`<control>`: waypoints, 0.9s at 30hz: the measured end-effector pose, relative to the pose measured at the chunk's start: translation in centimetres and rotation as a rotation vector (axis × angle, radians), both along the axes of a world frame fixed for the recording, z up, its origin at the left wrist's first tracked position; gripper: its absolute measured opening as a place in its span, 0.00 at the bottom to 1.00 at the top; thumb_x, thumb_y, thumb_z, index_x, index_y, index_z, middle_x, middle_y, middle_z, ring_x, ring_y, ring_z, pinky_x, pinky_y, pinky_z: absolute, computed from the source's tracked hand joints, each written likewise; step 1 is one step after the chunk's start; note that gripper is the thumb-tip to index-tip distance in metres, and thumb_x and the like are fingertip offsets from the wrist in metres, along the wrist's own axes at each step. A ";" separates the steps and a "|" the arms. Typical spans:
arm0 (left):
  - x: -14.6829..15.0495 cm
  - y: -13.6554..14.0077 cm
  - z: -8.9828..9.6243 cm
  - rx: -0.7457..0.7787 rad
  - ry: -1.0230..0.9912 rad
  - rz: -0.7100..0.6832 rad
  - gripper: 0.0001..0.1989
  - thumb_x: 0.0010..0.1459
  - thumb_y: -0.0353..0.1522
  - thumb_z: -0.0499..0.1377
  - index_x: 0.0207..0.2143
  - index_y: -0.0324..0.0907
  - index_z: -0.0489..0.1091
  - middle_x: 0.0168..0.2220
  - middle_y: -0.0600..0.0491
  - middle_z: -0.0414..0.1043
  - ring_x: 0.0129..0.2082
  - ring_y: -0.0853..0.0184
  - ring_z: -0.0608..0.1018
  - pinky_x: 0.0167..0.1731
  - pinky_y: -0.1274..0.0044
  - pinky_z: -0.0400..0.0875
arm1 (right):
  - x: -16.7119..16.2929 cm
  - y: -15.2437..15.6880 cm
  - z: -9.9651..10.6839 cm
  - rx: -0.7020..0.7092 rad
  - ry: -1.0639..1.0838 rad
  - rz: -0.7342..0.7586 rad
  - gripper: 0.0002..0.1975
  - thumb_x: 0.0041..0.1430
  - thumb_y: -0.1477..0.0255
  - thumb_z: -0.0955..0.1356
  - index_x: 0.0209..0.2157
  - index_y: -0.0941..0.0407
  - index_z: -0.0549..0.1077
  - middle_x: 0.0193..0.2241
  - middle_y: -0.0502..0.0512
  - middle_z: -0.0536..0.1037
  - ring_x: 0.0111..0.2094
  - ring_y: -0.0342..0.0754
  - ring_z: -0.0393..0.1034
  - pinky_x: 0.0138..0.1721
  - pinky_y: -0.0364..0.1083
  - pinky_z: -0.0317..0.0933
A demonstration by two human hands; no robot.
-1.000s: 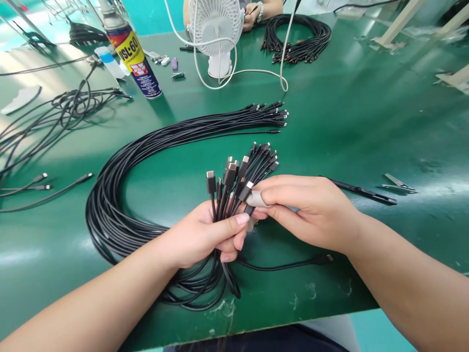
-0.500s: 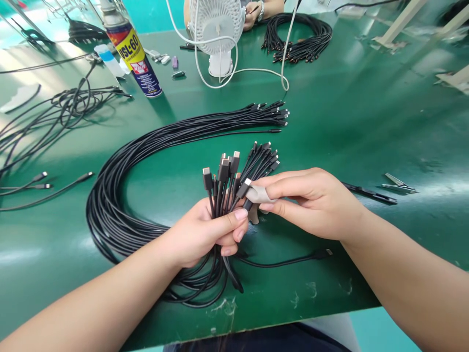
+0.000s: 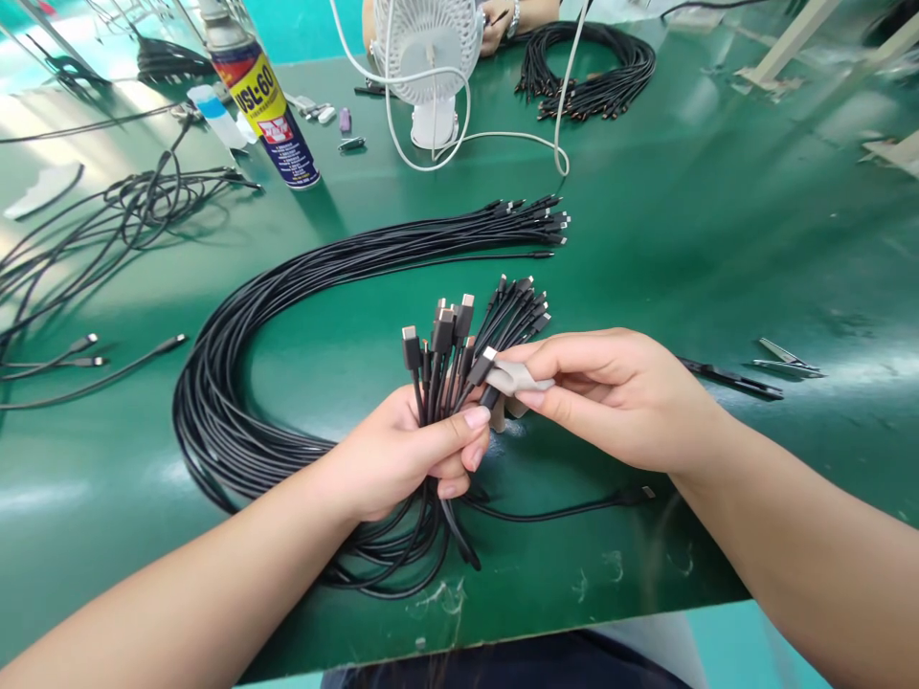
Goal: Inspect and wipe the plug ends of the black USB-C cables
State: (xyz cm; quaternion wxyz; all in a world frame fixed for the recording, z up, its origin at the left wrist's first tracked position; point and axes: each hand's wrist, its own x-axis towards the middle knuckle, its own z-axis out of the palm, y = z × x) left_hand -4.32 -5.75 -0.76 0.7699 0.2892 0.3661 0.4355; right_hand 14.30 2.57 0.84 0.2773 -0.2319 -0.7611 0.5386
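Observation:
My left hand (image 3: 423, 445) is closed round a bunch of black USB cables (image 3: 441, 354), their plugs fanned upward above the thumb. Between the thumb and fingers of my right hand (image 3: 610, 397) is a small grey cloth (image 3: 511, 377), pinched and folded. The cloth lies against one plug (image 3: 482, 366) that leans to the right out of the bunch. Behind my hands, more cable ends (image 3: 521, 306) rest together on the table. The long bundle of black cables (image 3: 215, 383) curves round to the left and back. A single cable plug (image 3: 636, 495) lies below my right hand.
On the green table (image 3: 682, 249) stand a spray can (image 3: 265, 105) and a white fan (image 3: 435, 57) with a looping cord. Loose cables (image 3: 144, 206) lie left. Tweezers (image 3: 736, 380) and a small metal tool (image 3: 788, 361) lie right. Across the table, a person's hand (image 3: 495, 24) is near a coiled cable bundle (image 3: 589, 72).
My right hand has drawn the cloth slightly to the right along the leaning plug. My left hand keeps its hold on the cables. The whole view has shifted a little.

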 end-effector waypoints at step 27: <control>-0.1 0.0 -0.4 0.055 0.034 -0.027 0.14 0.62 0.32 0.60 0.24 0.36 0.69 0.19 0.60 0.62 0.15 0.82 0.57 0.16 0.85 0.62 | -0.5 -0.6 -1.0 -0.026 0.087 -0.005 0.06 0.59 0.80 0.65 0.28 0.58 0.67 0.35 0.57 0.78 0.28 0.41 0.68 0.27 0.40 0.65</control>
